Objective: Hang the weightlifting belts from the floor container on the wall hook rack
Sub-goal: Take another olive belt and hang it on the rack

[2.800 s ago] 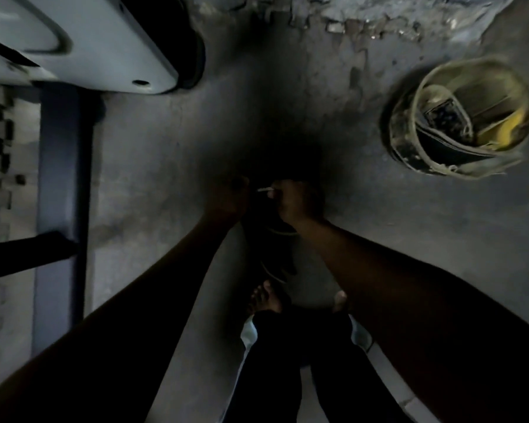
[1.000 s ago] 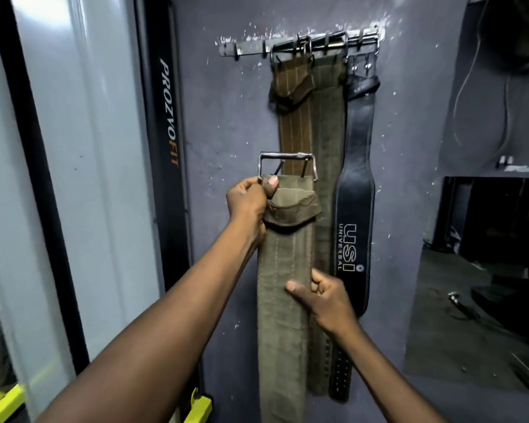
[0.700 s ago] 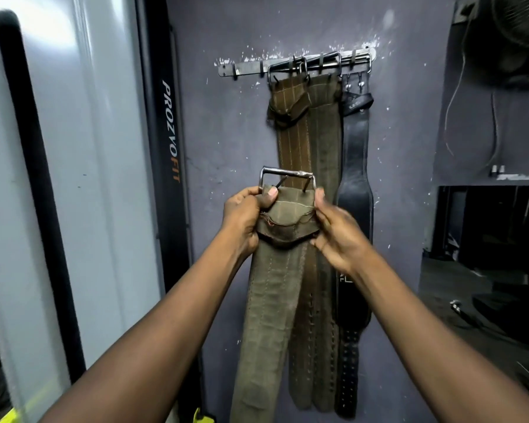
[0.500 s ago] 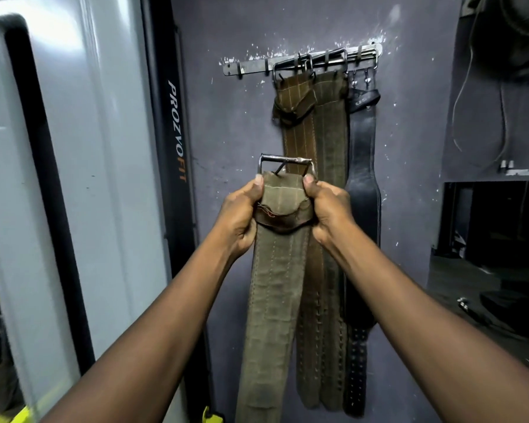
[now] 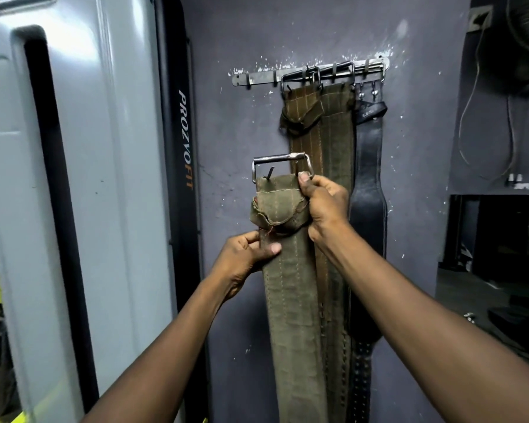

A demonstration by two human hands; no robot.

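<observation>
Olive belt held up in front of the wall hook rack

My right hand [image 5: 326,209] grips the olive belt [image 5: 290,288] just under its steel buckle [image 5: 281,166]; my left hand [image 5: 245,257] pinches its left edge lower down. The hook rack [image 5: 257,77] above carries 3 hung belts [image 5: 336,184].

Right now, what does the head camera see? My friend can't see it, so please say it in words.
Two hands hold up an olive canvas belt below a wall hook rack: right hand beside its metal buckle, left hand lower. Three belts already hang there, two canvas and one black leather.
</observation>
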